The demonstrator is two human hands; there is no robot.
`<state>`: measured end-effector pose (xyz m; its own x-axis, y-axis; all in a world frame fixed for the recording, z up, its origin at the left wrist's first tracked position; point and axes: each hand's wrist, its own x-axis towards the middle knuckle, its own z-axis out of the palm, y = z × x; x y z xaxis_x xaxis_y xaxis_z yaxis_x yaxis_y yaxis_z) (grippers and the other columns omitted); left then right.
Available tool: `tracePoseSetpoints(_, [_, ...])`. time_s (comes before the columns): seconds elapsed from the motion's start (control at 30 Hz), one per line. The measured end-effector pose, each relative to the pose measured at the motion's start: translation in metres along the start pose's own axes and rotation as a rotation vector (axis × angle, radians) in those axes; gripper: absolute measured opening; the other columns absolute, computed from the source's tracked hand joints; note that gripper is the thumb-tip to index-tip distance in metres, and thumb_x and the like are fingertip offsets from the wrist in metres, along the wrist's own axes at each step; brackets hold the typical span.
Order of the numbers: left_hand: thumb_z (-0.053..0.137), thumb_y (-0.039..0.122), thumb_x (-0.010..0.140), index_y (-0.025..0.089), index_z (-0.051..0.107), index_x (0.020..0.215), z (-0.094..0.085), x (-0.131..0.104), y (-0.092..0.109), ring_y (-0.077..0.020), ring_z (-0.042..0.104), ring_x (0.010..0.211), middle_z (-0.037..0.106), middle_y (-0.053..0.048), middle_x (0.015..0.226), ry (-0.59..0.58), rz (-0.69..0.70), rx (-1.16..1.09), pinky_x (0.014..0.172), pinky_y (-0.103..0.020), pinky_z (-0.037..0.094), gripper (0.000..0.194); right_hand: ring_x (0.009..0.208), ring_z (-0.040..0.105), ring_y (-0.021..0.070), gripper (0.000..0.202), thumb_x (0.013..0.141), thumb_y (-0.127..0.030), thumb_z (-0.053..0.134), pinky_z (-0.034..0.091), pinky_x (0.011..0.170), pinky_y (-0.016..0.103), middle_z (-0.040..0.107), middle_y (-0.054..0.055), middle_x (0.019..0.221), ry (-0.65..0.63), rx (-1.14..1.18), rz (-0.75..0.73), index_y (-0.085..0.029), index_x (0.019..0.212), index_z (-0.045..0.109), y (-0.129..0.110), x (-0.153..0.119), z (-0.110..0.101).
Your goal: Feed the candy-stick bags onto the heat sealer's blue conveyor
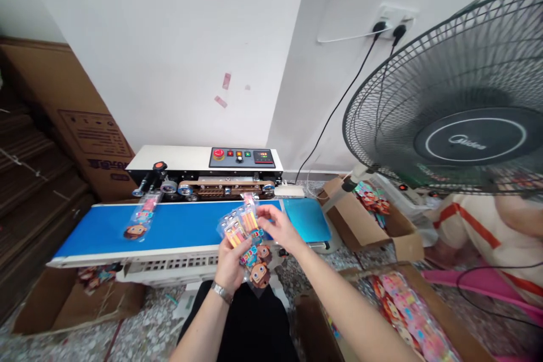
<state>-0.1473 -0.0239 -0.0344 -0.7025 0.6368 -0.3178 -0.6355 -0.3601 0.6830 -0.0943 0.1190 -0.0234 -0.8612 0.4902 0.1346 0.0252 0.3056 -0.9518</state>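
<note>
My left hand (230, 263) is closed around a fanned bunch of clear packets (257, 272) with cartoon faces and yellow and pink strips, held over the front edge of the blue conveyor belt (182, 229). The thumb and fingers of my right hand (275, 226) pinch the upper part of one packet (249, 215) at the bunch's right side. Farther left, a single packet (142, 218) lies on the belt, its top by the rollers of the sealing machine (182, 160).
A large fan (470, 138) stands at the right, with a seated person (492, 237) behind it. Cardboard boxes with colourful packets stand at the right (409, 243), lower right and lower left (72, 305). A blue plate (305, 220) adjoins the belt's right end.
</note>
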Motion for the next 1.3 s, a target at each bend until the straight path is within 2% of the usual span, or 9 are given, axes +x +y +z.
tracePoseSetpoints(0.07, [0.076,0.017,0.056,0.013,0.062,0.093,0.001,-0.001,0.000,-0.0205,0.065,0.072,0.070,-0.008,0.085,-0.018,-0.015,-0.003,0.070,-0.032,0.051,0.040,0.076,0.058,0.0158,0.023,0.079,-0.039,0.054,0.047,0.067,0.026,0.062,0.002,0.083,0.004,0.025,0.001,-0.019,0.090,0.057,0.001,-0.009,0.008])
tracePoseSetpoints(0.17, [0.076,0.019,0.057,0.015,0.061,0.094,-0.001,-0.002,-0.002,-0.0164,0.063,0.062,0.069,-0.005,0.077,-0.004,-0.035,0.016,0.063,-0.030,0.051,0.041,0.069,0.058,0.0158,0.025,0.079,-0.041,0.051,0.047,0.063,0.025,0.062,0.002,0.077,0.213,0.024,0.050,-0.018,0.087,0.055,0.013,-0.006,0.003])
tracePoseSetpoints(0.3, [0.077,0.020,0.056,0.014,0.061,0.084,-0.004,0.000,-0.002,-0.0130,0.060,0.055,0.067,-0.002,0.069,0.014,-0.025,0.055,0.057,-0.026,0.049,0.033,0.067,0.059,0.0173,0.026,0.079,-0.039,0.045,0.045,0.059,0.025,0.063,0.004,0.074,0.521,-0.321,0.258,-0.016,0.084,0.057,0.034,0.011,-0.032])
tracePoseSetpoints(0.4, [0.077,0.020,0.056,0.014,0.061,0.081,-0.005,0.002,-0.002,-0.0136,0.061,0.057,0.067,-0.003,0.069,0.005,-0.028,0.062,0.059,-0.026,0.050,0.030,0.068,0.059,0.0189,0.020,0.076,-0.031,0.047,0.044,0.062,0.027,0.064,0.004,0.072,0.557,-0.502,0.362,-0.016,0.079,0.060,0.043,0.026,-0.055])
tracePoseSetpoints(0.57, [0.078,0.023,0.054,0.012,0.064,0.089,-0.004,0.003,-0.005,-0.0182,0.064,0.065,0.069,-0.007,0.074,-0.003,-0.059,0.065,0.061,-0.029,0.050,0.039,0.074,0.061,0.0199,0.012,0.073,-0.022,0.054,0.044,0.071,0.028,0.065,0.004,0.075,0.463,-0.569,0.389,-0.018,0.080,0.063,0.041,0.049,-0.051])
tracePoseSetpoints(0.67, [0.078,0.025,0.054,0.012,0.064,0.085,-0.003,0.004,-0.006,-0.0172,0.063,0.060,0.068,-0.005,0.070,0.008,-0.032,0.074,0.059,-0.029,0.049,0.036,0.083,0.060,0.0200,0.028,0.074,-0.027,0.057,0.045,0.075,0.030,0.064,0.007,0.095,0.370,-0.532,0.286,-0.019,0.101,0.060,0.028,0.043,-0.032])
tracePoseSetpoints(0.87, [0.077,0.029,0.056,0.013,0.064,0.091,-0.002,0.007,-0.006,-0.0183,0.064,0.069,0.069,-0.008,0.083,0.028,0.019,0.096,0.064,-0.027,0.048,0.041,0.085,0.057,0.0181,0.076,0.062,-0.036,0.073,0.046,0.073,0.029,0.058,0.006,0.106,-0.226,-0.256,-0.020,-0.024,0.128,0.039,-0.008,-0.013,0.006])
tracePoseSetpoints(1.2, [0.072,0.026,0.064,0.014,0.061,0.095,-0.005,0.006,-0.009,-0.0202,0.063,0.085,0.068,-0.009,0.095,-0.025,0.093,0.087,0.079,-0.032,0.046,0.035,0.078,0.057,0.0153,0.073,0.070,-0.028,0.067,0.046,0.071,0.028,0.059,0.002,0.093,-0.123,-0.160,0.079,-0.021,0.132,0.030,0.005,-0.025,0.002])
tracePoseSetpoints(1.3, [0.074,0.027,0.060,0.014,0.060,0.093,-0.008,0.008,-0.012,-0.0202,0.063,0.081,0.068,-0.009,0.091,0.014,0.125,0.145,0.077,-0.033,0.047,0.038,0.075,0.057,0.0137,0.051,0.073,-0.031,0.065,0.046,0.069,0.027,0.058,0.001,0.087,-0.101,-0.032,0.112,-0.020,0.117,0.044,0.005,-0.026,0.005])
